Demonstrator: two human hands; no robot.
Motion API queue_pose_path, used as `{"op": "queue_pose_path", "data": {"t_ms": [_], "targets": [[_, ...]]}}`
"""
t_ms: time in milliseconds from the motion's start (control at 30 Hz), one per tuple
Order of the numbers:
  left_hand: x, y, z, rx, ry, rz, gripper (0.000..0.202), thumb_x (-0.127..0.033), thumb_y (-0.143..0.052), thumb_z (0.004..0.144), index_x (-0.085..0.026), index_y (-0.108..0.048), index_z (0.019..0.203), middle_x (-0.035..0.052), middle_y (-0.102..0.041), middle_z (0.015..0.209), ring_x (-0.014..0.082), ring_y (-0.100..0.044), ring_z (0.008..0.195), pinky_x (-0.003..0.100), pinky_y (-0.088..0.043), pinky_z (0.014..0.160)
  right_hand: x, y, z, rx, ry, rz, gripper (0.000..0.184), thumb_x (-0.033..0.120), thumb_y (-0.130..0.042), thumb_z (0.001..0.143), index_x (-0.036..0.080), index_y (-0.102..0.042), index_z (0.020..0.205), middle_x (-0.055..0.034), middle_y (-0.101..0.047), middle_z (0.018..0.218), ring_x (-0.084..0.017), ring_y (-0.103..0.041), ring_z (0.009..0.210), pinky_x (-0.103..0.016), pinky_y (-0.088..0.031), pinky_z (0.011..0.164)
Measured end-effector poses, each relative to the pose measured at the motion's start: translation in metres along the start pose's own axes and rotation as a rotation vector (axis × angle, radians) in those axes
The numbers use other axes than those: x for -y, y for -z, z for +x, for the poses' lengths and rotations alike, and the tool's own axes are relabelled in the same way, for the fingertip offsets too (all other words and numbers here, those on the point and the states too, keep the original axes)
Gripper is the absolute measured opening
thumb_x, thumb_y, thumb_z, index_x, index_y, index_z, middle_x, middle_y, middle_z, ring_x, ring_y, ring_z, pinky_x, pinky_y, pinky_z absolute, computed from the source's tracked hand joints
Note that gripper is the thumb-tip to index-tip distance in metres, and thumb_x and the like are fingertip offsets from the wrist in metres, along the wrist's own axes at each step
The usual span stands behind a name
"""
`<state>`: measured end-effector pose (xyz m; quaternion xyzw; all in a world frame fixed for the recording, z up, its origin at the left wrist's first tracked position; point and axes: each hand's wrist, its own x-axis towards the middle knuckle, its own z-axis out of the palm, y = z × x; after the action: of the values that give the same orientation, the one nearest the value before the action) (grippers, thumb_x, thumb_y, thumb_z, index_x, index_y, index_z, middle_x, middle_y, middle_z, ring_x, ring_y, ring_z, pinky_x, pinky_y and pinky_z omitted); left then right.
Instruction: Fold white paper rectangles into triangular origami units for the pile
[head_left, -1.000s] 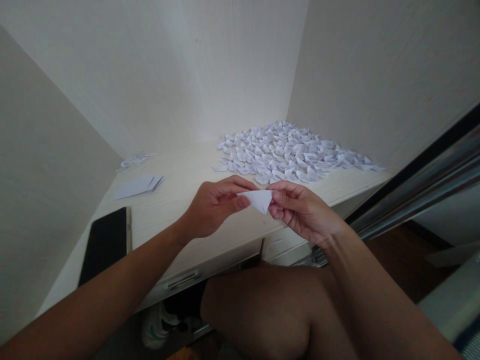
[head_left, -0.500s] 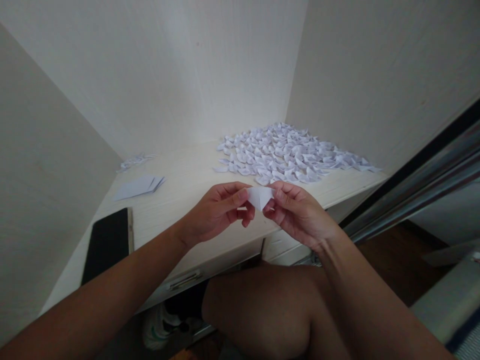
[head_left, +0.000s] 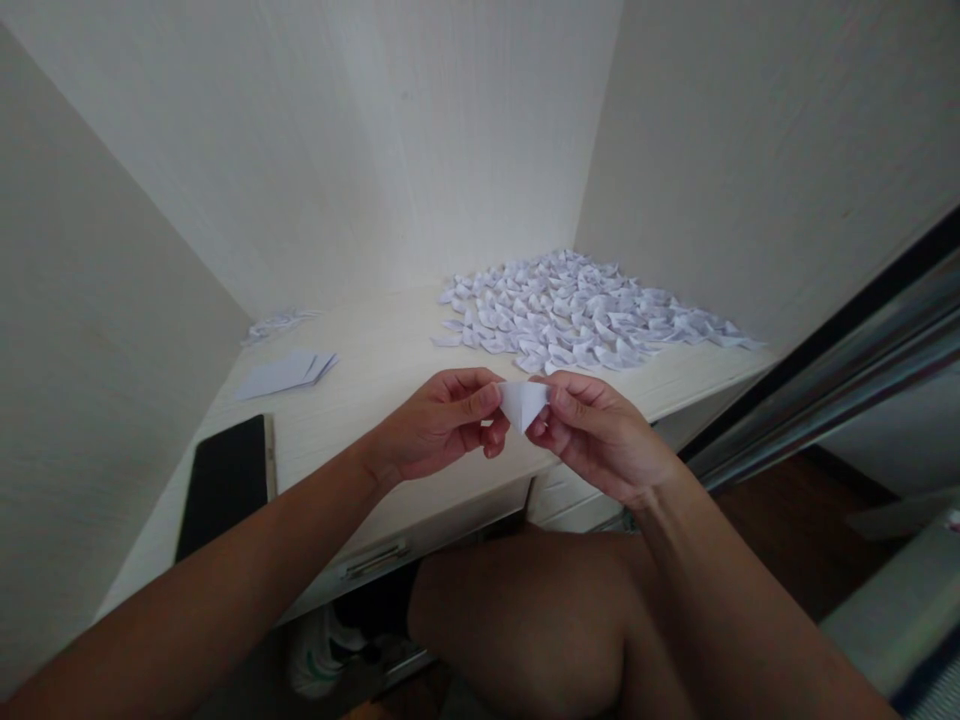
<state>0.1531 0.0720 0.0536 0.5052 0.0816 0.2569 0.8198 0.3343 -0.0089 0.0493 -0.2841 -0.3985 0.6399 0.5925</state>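
Note:
A small folded white paper piece point(head_left: 522, 403) is pinched between both hands above the front edge of the pale desk point(head_left: 390, 370). My left hand point(head_left: 439, 425) grips its left side with thumb and fingers closed. My right hand point(head_left: 596, 432) pinches its right side, fingers curled. A large heap of similar folded white paper pieces point(head_left: 585, 310) lies on the desk just beyond my hands, toward the right wall.
A black phone point(head_left: 225, 485) lies at the desk's left front. A few flat paper sheets point(head_left: 285, 372) and a small cluster of folded bits point(head_left: 274, 323) sit at the left rear. Walls enclose three sides. My knee point(head_left: 525, 620) and a drawer handle point(head_left: 371, 560) are below.
The folded piece has become narrower between my fingers, and both hands have drawn slightly closer together. The view shifted a little.

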Motion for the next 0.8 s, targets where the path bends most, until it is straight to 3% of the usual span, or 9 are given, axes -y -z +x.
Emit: {"op": "queue_pose_path", "data": {"t_ms": [233,333,433,567,800], "targets": [[-0.001,0.001,0.0,0.004,0.005,0.07,0.029,-0.04,-0.085,0.079,-0.013,-0.075,0.078,0.0034,-0.065,0.073,0.0105,-0.061,0.064,0.021,-0.052,0.057,-0.002,0.001,-0.001,-0.034,-0.006,-0.03,0.025,0.043,-0.091,0.071,0.024,-0.078,0.082,0.0,-0.067,0.08,-0.012,-0.058,0.073,-0.026,-0.048,0.068],[0.0,0.002,0.0,-0.011,-0.017,0.086,0.026,-0.04,-0.086,0.078,-0.016,-0.077,0.08,0.0064,-0.07,0.094,0.0143,-0.067,0.082,0.025,-0.058,0.068,-0.002,0.003,0.0,-0.049,0.064,-0.127,0.021,0.045,-0.09,0.072,0.028,-0.079,0.081,-0.0021,-0.071,0.108,-0.018,-0.064,0.097,-0.033,-0.052,0.084],[0.001,0.004,-0.001,0.015,0.029,0.06,0.025,-0.042,-0.086,0.077,-0.019,-0.078,0.081,0.0082,-0.073,0.106,0.0198,-0.069,0.096,0.033,-0.062,0.08,0.001,0.006,0.0,-0.006,0.103,-0.248,0.019,0.046,-0.088,0.075,0.03,-0.081,0.082,-0.0038,-0.065,0.135,-0.025,-0.057,0.127,-0.043,-0.046,0.105],[0.002,0.005,-0.003,0.079,0.121,0.054,0.029,-0.046,-0.086,0.075,-0.019,-0.078,0.082,0.0085,-0.075,0.096,0.0215,-0.072,0.092,0.037,-0.063,0.08,0.004,0.009,0.0,0.063,0.087,-0.328,0.014,0.042,-0.087,0.077,0.032,-0.081,0.083,-0.0012,-0.056,0.15,-0.025,-0.056,0.132,-0.05,-0.04,0.114],[0.0,0.0,-0.001,0.098,0.15,0.031,0.029,-0.045,-0.087,0.075,-0.018,-0.078,0.08,0.0063,-0.075,0.087,0.0175,-0.072,0.083,0.032,-0.062,0.076,0.005,0.012,-0.001,0.11,0.108,-0.425,0.008,0.034,-0.086,0.079,0.029,-0.08,0.081,-0.0037,-0.062,0.142,-0.026,-0.054,0.135,-0.05,-0.043,0.112]]}}
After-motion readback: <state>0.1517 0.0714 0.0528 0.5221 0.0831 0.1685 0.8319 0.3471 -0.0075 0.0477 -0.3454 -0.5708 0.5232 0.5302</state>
